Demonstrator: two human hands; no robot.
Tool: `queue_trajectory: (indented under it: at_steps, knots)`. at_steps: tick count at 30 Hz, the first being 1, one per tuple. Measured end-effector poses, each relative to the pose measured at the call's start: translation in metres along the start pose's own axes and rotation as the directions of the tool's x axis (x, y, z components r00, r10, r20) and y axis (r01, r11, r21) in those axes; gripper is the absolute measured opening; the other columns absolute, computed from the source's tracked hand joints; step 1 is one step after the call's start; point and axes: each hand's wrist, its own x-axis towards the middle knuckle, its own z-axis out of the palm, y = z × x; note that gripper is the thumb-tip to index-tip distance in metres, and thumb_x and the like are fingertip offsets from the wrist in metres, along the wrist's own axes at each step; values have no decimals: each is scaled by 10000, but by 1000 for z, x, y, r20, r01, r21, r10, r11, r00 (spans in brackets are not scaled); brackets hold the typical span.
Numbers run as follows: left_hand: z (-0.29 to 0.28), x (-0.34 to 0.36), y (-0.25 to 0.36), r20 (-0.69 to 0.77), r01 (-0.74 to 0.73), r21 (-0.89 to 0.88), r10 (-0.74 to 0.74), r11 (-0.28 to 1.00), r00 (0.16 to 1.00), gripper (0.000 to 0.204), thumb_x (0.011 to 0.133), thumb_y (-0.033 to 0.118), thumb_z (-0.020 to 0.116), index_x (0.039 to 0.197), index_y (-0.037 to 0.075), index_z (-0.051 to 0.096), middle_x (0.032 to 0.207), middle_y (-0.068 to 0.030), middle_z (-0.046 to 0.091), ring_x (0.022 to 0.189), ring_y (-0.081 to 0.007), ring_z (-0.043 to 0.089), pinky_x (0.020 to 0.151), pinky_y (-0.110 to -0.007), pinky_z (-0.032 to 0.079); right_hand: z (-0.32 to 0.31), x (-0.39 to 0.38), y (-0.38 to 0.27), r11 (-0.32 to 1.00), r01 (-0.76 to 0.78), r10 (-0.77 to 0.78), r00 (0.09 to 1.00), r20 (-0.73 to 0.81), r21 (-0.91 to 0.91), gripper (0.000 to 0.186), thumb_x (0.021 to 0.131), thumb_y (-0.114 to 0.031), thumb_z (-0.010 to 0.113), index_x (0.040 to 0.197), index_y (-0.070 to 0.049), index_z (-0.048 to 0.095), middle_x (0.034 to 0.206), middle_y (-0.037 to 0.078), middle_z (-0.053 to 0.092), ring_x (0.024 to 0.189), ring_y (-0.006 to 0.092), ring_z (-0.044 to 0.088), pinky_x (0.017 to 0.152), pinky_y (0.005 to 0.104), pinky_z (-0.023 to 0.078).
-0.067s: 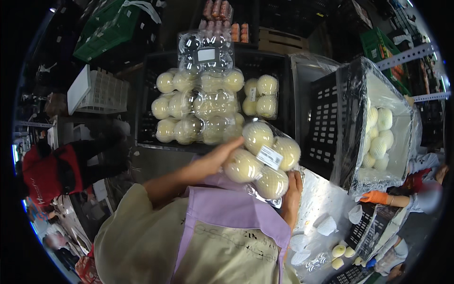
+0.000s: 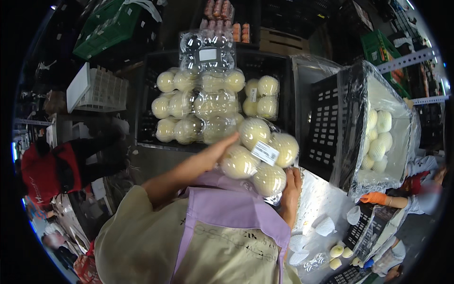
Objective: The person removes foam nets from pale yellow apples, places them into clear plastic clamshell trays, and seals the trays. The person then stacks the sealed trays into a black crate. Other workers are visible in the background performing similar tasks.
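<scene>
Between my hands is a clear plastic clamshell pack of pale round fruit (image 2: 255,134) in white foam nets, with a white label on top. My left hand (image 2: 221,152) grips its left side. At the lower right edge my right hand (image 2: 292,189) holds it, its fingers partly hidden by the pack. Just beyond stands a black crate (image 2: 145,102) of similar packs; one small fruit pack (image 2: 261,97) sits at its right. An unfilled clear clamshell tray (image 2: 206,55) rests at the crate's far side.
To the right stands a plastic-lined black crate (image 2: 326,128) beside netted fruit (image 2: 378,137). A metal table (image 2: 312,199) carries loose foam nets (image 2: 325,226). An orange-gloved hand (image 2: 374,197) of another person is at the right; a person in red (image 2: 49,173) stands left.
The fruit pack in my hands has shifted slightly left and up, and my left hand has moved a little left with it. Both hands keep their hold.
</scene>
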Motion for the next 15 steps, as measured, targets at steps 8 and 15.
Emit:
queue_trajectory:
  at_steps: [8, 15]
  knots:
    - [-75, -60, -7, -20, -677, 283, 710, 680, 704, 513, 923, 380, 425, 1278, 12, 392, 1212, -175, 504, 1095, -270, 524, 929, -389, 443, 96, 62, -46, 962, 233, -153, 889, 432, -139, 434, 931, -400, 400, 1058, -8, 536, 954, 72, 589, 870, 148, 549, 720, 282, 452]
    - [-165, -86, -75, -456, -755, -559, 634, 343, 625, 554, 891, 391, 282, 1286, 18, 389, 1245, -195, 479, 1109, -346, 497, 960, -464, 395, 173, 164, 33, 548, 454, -52, 856, 514, -702, 498, 791, -458, 570, 1009, -12, 532, 909, 195, 612, 857, 356, 586, 744, 395, 449]
